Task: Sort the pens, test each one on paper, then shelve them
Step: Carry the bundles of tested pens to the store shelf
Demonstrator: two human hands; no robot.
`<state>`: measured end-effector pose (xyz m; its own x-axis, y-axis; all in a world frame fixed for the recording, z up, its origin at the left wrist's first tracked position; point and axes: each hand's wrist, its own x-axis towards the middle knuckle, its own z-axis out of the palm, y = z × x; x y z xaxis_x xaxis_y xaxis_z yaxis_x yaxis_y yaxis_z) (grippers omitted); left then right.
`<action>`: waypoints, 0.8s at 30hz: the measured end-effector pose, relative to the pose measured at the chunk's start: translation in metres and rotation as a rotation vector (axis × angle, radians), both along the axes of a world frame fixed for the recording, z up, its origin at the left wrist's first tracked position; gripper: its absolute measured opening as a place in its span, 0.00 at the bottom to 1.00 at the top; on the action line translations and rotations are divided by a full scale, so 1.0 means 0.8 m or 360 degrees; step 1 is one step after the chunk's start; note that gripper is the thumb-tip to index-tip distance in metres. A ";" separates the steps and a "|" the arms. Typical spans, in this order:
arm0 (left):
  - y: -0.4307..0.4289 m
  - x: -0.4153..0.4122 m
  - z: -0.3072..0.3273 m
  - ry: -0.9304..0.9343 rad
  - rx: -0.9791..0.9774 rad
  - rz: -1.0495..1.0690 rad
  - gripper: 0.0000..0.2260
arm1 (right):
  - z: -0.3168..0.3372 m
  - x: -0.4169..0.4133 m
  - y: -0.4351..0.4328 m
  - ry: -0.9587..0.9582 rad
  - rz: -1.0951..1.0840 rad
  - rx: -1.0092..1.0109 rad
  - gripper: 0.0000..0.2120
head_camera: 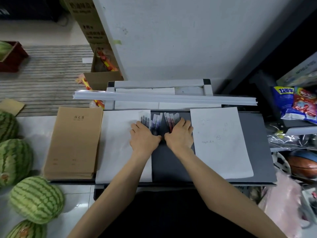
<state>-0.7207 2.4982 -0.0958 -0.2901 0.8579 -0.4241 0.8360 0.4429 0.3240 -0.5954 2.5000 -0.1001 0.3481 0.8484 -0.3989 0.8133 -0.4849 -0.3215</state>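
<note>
Grey board [171, 165], pens [158, 118] fanned under flat left grip [143, 134] and right grip [180, 134]

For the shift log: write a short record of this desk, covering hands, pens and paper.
left hand: rests on the darker pens
right hand: rests on the red pens
pen layout: two fanned groups on the grey board, side by side
blank sheet: left of the board's middle, under some darker pens
marked sheet: right of the pens, small scribbles
brown notebooks: stacked at far left
</note>
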 end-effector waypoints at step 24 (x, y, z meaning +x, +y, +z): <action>-0.003 0.006 -0.020 0.0174 0.0060 -0.0129 0.22 | -0.042 0.022 0.007 -0.0252 0.0386 0.0212 0.15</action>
